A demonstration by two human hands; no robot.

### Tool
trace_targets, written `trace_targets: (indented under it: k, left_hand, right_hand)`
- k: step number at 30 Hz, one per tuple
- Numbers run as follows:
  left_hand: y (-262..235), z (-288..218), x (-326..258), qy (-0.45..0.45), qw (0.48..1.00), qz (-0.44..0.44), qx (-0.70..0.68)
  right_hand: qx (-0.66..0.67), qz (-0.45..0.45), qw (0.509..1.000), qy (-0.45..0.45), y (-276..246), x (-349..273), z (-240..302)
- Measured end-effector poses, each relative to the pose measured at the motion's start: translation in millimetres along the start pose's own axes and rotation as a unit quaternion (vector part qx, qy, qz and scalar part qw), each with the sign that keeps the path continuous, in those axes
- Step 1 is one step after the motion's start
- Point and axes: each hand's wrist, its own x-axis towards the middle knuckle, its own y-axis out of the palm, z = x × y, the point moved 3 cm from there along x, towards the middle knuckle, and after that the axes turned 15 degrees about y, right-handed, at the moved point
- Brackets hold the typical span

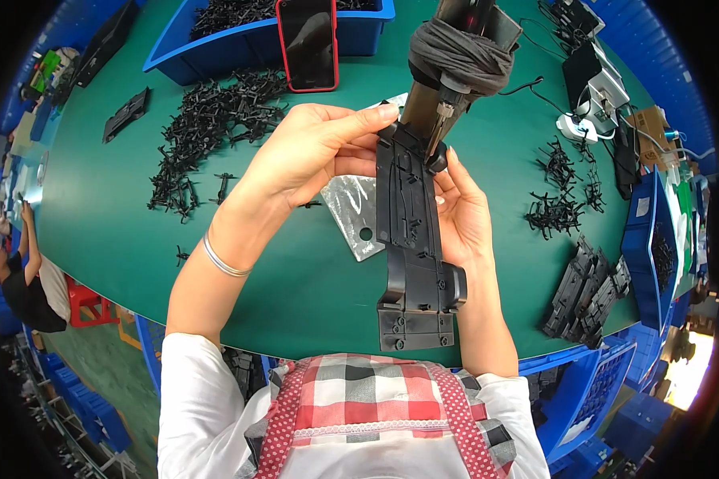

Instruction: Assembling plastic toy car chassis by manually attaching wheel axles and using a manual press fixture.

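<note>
A long black plastic panel (411, 215) with ribs and small posts is held between my hands, its far end under the tip of a tool (443, 120) wrapped in dark cloth. My left hand (327, 148) pinches the panel's far left edge between thumb and fingers. On the right side, my right hand (463, 207) grips the opposite edge near the tool tip, its fingers partly hidden behind the panel. Under the panel lies a silvery metal plate (350, 214) with a round hole. Whether the tool tip touches the panel I cannot tell.
Small black clips (216, 120) lie heaped to the left, with more clips (555, 211) on the right. A blue bin (256, 48) and a red-cased phone (307, 48) stand at the back. Black panels (583, 291) are stacked at right. Another person (28, 279) sits far left.
</note>
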Motion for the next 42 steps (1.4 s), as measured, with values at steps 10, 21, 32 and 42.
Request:
trace_targets:
  k: [10,21,32,42]
  left_hand:
    - [5,-3,5,-0.008,0.999,-0.003,0.046]
    - [-14,45,-21,-0.100,0.986,0.037,-0.128]
    - [6,69,-19,-0.084,0.969,-0.021,-0.230]
    - [19,66,-16,-0.062,0.965,-0.041,-0.253]
  right_hand:
    - [0.027,0.011,1.000,-0.005,5,1,-1]
    - [-0.138,-0.028,0.989,-0.036,-5,-21,2]
    - [-0.254,-0.022,0.953,-0.166,-4,-35,21]
    - [-0.264,-0.026,0.947,-0.183,7,-37,36]
